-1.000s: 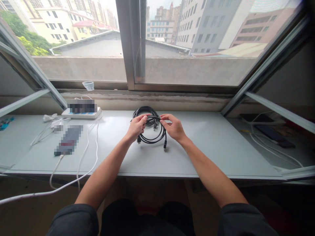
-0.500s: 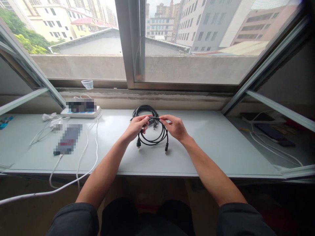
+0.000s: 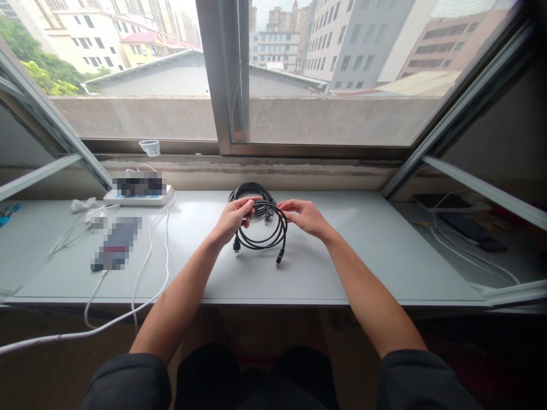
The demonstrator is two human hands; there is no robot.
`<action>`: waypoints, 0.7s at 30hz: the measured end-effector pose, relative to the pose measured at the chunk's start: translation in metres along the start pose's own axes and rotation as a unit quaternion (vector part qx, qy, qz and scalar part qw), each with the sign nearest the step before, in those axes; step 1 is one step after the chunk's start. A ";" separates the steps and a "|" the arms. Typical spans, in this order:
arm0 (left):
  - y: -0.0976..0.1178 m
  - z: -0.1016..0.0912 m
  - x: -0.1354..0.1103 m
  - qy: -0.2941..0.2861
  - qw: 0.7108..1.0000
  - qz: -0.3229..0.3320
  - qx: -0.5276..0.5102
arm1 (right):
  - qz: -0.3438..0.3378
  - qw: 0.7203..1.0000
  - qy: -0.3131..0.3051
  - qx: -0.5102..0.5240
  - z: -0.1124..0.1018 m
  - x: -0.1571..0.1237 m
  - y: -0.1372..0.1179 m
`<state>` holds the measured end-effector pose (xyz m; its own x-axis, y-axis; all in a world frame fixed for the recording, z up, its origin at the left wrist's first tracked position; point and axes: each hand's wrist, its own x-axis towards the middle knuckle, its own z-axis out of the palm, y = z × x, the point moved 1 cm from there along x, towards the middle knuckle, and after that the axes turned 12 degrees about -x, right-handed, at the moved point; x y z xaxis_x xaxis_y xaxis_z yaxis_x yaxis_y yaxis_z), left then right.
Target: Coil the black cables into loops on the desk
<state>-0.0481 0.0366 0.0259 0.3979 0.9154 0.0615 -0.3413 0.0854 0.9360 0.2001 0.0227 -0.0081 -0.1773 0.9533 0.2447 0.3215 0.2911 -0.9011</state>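
Note:
A looped black cable [image 3: 261,247] hangs from my left hand [image 3: 234,221], whose thumb and fingers pinch the top left of the loops. Its two plugs dangle below: one with a flat metal end [image 3: 236,246] at the left, the other [image 3: 280,258] at the right. My right hand [image 3: 306,217] is at the right side of the loops, thumb and fingers apart; the fingertips are at the cable, but whether they touch it I cannot tell. Behind, a second coiled black cable [image 3: 247,185] lies on the table, partly hidden by the held loops and my left hand.
The grey-white table [image 3: 350,250] runs under a window. At the left are a white power strip [image 3: 139,199], a blurred phone-like device [image 3: 116,242] and white charging cables [image 3: 167,245]. A clear plastic cup [image 3: 150,148] is by the sill; a dark phone [image 3: 468,230] lies at the right.
My right thumb and fingers have loosened from their pinch on the cable and spread. The held loops have shifted slightly left, and the right plug has swung left and tilted. My left hand keeps its grip.

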 end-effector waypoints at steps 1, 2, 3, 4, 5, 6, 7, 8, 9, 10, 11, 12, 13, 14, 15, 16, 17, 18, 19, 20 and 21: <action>0.000 0.000 0.000 -0.002 1.000 -0.001 0.002 | -0.004 1.000 0.005 -0.020 -0.001 0.000 0.000; 0.000 0.000 0.000 -0.003 1.000 0.000 0.004 | -0.011 0.999 0.011 -0.046 -0.002 0.000 -0.001; 0.000 0.001 0.000 -0.002 1.000 0.002 0.006 | -0.019 0.997 0.018 -0.071 -0.003 -0.001 -0.001; 0.000 0.001 0.000 0.002 1.000 0.004 0.006 | -0.025 0.995 0.024 -0.093 -0.003 -0.001 -0.002; 0.000 0.002 0.000 0.004 1.000 0.007 0.006 | -0.030 0.993 0.029 -0.107 -0.002 -0.001 -0.002; 0.000 0.002 -0.001 0.005 1.000 0.008 0.006 | -0.032 0.992 0.032 -0.114 -0.001 -0.001 -0.003; 0.000 0.003 -0.001 0.003 1.000 0.008 0.006 | -0.034 0.992 0.033 -0.114 0.001 -0.001 -0.003; 0.000 0.004 -0.001 -0.001 1.000 0.007 0.006 | -0.037 0.992 0.035 -0.111 0.003 -0.001 -0.003; 0.000 0.005 -0.002 -0.004 1.000 0.008 0.008 | -0.039 0.993 0.037 -0.107 0.004 -0.001 -0.003; 0.000 0.005 -0.002 -0.006 1.000 0.010 0.009 | -0.041 0.993 0.039 -0.102 0.006 -0.001 -0.003; 0.000 0.005 -0.002 -0.005 1.000 0.013 0.011 | -0.040 0.994 0.041 -0.096 0.007 -0.001 -0.002; 0.001 0.005 -0.001 -0.002 1.000 0.018 0.012 | -0.037 0.995 0.041 -0.089 0.008 0.000 -0.002; 0.001 0.005 -0.001 0.002 1.000 0.023 0.011 | -0.034 0.995 0.040 -0.081 0.009 0.000 -0.001; 0.002 0.004 -0.001 0.006 1.000 0.028 0.007 | -0.033 0.996 0.035 -0.072 0.009 0.000 -0.001; 0.003 0.003 0.000 0.011 0.999 0.032 0.001 | -0.034 0.997 0.026 -0.062 0.009 0.001 -0.001; 0.004 0.002 0.001 0.017 0.999 0.035 -0.008 | -0.036 0.998 0.014 -0.054 0.010 0.001 -0.001; 0.005 0.000 0.001 0.024 0.999 0.039 -0.019 | -0.037 0.998 0.000 -0.049 0.010 0.001 -0.001; 0.006 -0.001 0.002 0.031 0.998 0.042 -0.028 | -0.036 0.998 -0.015 -0.048 0.010 0.000 -0.002; 0.006 -0.003 0.003 0.037 0.998 0.043 -0.035 | -0.033 0.998 -0.028 -0.052 0.009 0.000 -0.002; 0.007 -0.005 0.003 0.041 0.997 0.043 -0.039 | -0.031 0.997 -0.040 -0.062 0.009 -0.001 -0.003; 0.007 -0.006 0.003 0.040 0.998 0.040 -0.039 | -0.029 0.996 -0.048 -0.074 0.009 -0.002 -0.004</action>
<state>-0.0545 0.0424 0.0310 0.2985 0.9487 0.1044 -0.4363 0.0383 0.8990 0.1912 0.0194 -0.0082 -0.2843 0.9248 0.2528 0.4402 0.3602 -0.8225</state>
